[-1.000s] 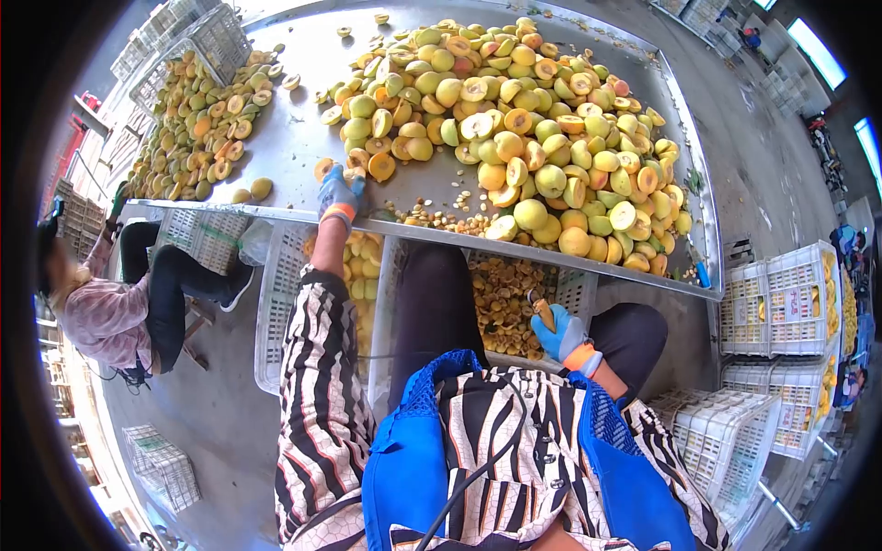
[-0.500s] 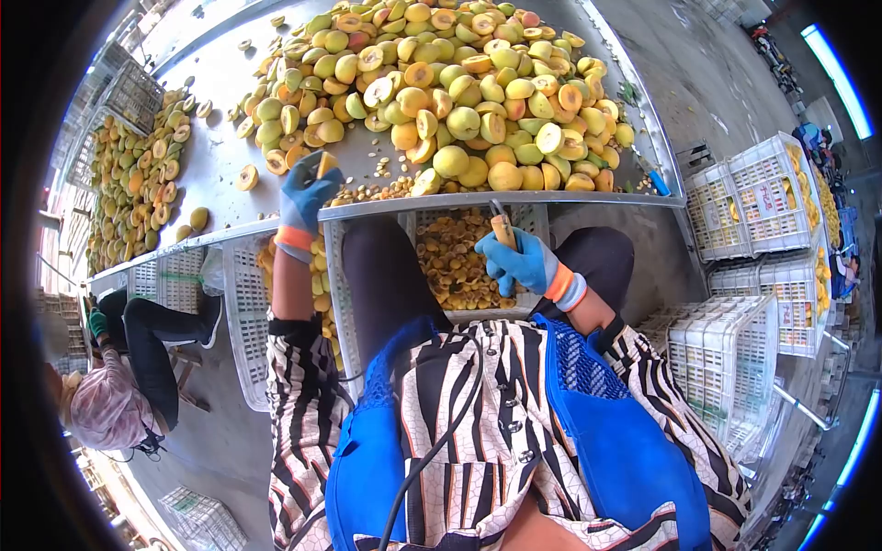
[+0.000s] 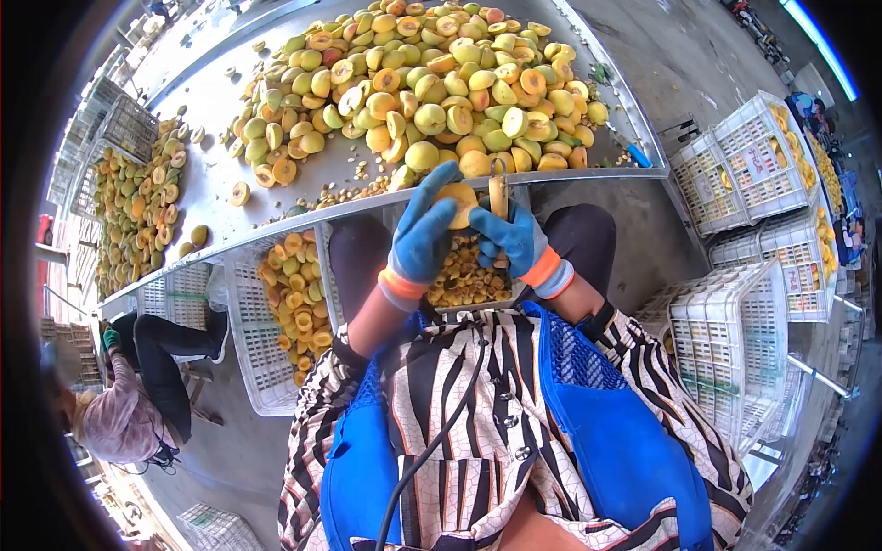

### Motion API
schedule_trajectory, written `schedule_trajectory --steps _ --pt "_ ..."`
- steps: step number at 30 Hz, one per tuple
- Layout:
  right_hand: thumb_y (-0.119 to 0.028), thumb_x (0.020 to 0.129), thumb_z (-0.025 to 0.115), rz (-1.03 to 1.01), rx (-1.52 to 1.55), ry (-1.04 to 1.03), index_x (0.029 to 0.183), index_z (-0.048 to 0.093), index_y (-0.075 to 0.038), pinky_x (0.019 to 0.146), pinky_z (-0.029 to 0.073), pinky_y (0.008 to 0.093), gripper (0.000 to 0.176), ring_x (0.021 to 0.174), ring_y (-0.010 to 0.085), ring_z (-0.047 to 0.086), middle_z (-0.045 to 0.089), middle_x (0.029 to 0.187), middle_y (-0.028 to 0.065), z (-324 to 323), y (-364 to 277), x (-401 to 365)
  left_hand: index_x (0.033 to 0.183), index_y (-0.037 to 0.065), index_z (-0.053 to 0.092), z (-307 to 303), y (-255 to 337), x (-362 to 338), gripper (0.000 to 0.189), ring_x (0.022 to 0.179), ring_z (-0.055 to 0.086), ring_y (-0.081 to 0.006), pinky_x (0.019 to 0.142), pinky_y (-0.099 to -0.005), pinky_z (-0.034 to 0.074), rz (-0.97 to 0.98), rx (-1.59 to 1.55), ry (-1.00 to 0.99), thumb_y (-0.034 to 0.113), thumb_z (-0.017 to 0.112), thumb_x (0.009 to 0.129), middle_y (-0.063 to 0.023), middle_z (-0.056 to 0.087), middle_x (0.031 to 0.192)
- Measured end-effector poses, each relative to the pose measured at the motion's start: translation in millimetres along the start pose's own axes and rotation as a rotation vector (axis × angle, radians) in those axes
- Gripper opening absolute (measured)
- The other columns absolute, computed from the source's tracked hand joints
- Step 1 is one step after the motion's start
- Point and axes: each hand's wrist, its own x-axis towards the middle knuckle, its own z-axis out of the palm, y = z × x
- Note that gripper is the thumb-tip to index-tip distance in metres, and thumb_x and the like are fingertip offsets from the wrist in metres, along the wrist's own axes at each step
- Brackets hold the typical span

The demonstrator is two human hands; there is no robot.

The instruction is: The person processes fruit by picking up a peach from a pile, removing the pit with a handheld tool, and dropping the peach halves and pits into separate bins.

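My left hand [image 3: 424, 231], in a blue glove with an orange cuff, is closed around a halved yellow fruit [image 3: 457, 204], its cut face turned up. Beside it my right hand [image 3: 517, 241], gloved the same way, grips the wooden handle of a small tool [image 3: 498, 195] with a looped metal tip. The two hands nearly meet in front of the table edge. Below them a crate holds fruit pieces [image 3: 467, 280]. Just beyond my hands, a large heap of halved fruit [image 3: 432, 83] lies on the metal table [image 3: 214, 170].
A crate of fruit halves [image 3: 262, 367] stands left of my legs. Stacked white crates [image 3: 744, 165] and another crate [image 3: 726, 340] are on the right. At far left a co-worker [image 3: 124, 413] sits near a second fruit pile [image 3: 138, 207]. A blue-handled tool [image 3: 639, 156] lies at the table's right.
My left hand has moved right and down from the table edge, bringing the fruit half beside my right hand. My right hand has risen slightly with the tool. The view has shifted a little.
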Motion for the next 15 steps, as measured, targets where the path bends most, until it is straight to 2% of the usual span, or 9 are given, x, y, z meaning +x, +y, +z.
schedule_trajectory --steps 2,3,4,6,8,10,11,14,15 --pt "-0.023 0.087 0.064 -0.074 0.097 -0.007 0.101 0.057 -0.001 0.044 0.046 0.0253 0.027 0.051 0.0095 0.052 0.060 0.077 0.0060 -2.3 15.0 5.8 0.134 -0.002 0.041 -3.4 -29.1 -0.2 0.054 0.114 0.052 -0.0238 0.097 -0.0337 0.043 0.328 0.639 0.075 0.002 0.058 0.082 -0.0153 0.051 0.128" --pt "-0.022 0.087 0.063 -0.094 0.055 -0.014 0.102 0.057 0.000 0.042 0.045 0.0251 0.027 0.050 0.0101 0.053 0.061 0.078 0.0065 -1.9 15.9 7.8 0.132 -0.001 0.043 5.8 -36.4 -0.8 0.045 0.113 0.053 -0.0251 0.096 -0.0370 0.045 0.233 -0.083 0.083 0.011 0.051 0.090 -0.0162 0.052 0.127" --pt "-0.022 0.087 0.063 -0.094 0.056 -0.019 0.102 0.057 0.000 0.042 0.045 0.0251 0.027 0.050 0.0101 0.053 0.061 0.078 0.0065 -1.3 16.1 8.5 0.132 -0.001 0.043 3.4 -37.5 -0.1 0.045 0.113 0.053 -0.0251 0.096 -0.0370 0.045 0.234 -0.079 0.086 0.011 0.051 0.090 -0.0162 0.052 0.127" --pt "-0.022 0.087 0.062 -0.086 -0.124 -0.001 0.102 0.056 0.001 0.041 0.045 0.0248 0.028 0.049 0.0108 0.054 0.061 0.078 0.0062 1.2 16.7 7.5 0.131 0.000 0.045 -1.8 -38.0 2.7 0.042 0.111 0.055 -0.0263 0.095 -0.0393 0.046 -0.194 -0.785 0.303 0.020 0.045 0.094 -0.0163 0.053 0.126" --pt "-0.023 0.087 0.062 -0.087 -0.127 0.026 0.102 0.056 0.001 0.041 0.045 0.0248 0.029 0.048 0.0108 0.055 0.060 0.077 0.0056 2.3 18.4 6.2 0.132 -0.001 0.045 -8.2 -36.9 2.8 0.043 0.111 0.055 -0.0271 0.096 -0.0401 0.045 -0.168 -0.717 0.323 0.020 0.043 0.094 -0.0164 0.053 0.126" --pt "-0.024 0.087 0.063 -0.084 -0.134 0.058 0.103 0.055 0.001 0.041 0.045 0.0249 0.030 0.048 0.0109 0.055 0.060 0.076 0.0050 4.8 18.4 4.9 0.134 0.001 0.044 -13.5 -34.2 2.8 0.045 0.115 0.052 -0.0266 0.099 -0.0400 0.042 -0.109 -0.561 0.196 0.023 0.044 0.095 -0.0153 0.050 0.131" --pt "-0.025 0.087 0.063 -0.066 -0.147 0.063 0.102 0.055 0.001 0.040 0.045 0.0251 0.030 0.048 0.0108 0.055 0.060 0.075 0.0045 6.6 16.7 4.5 0.135 0.000 0.042 -14.3 -33.4 1.8 0.047 0.118 0.050 -0.0273 0.100 -0.0401 0.041 -0.108 -0.576 0.133 0.023 0.044 0.094 -0.0160 0.049 0.132" --pt "-0.027 0.087 0.063 -0.043 -0.113 0.076 0.100 0.054 0.000 0.040 0.045 0.0255 0.031 0.048 0.0106 0.055 0.059 0.072 0.0035 8.1 15.2 6.9 0.137 0.000 0.039 -5.4 -23.6 0.1 0.050 0.121 0.049 -0.0274 0.101 -0.0398 0.040 -0.049 -0.627 0.109 0.024 0.045 0.094 -0.0162 0.047 0.134" --pt "-0.028 0.087 0.063 -0.039 -0.063 0.075 0.098 0.054 0.000 0.040 0.045 0.0256 0.031 0.048 0.0105 0.055 0.058 0.071 0.0032 9.2 15.8 8.0 0.137 0.001 0.036 -5.3 -23.7 0.1 0.048 0.123 0.047 -0.0270 0.104 -0.0396 0.038 -0.082 -0.741 0.128 0.021 0.045 0.095 -0.0159 0.046 0.135"
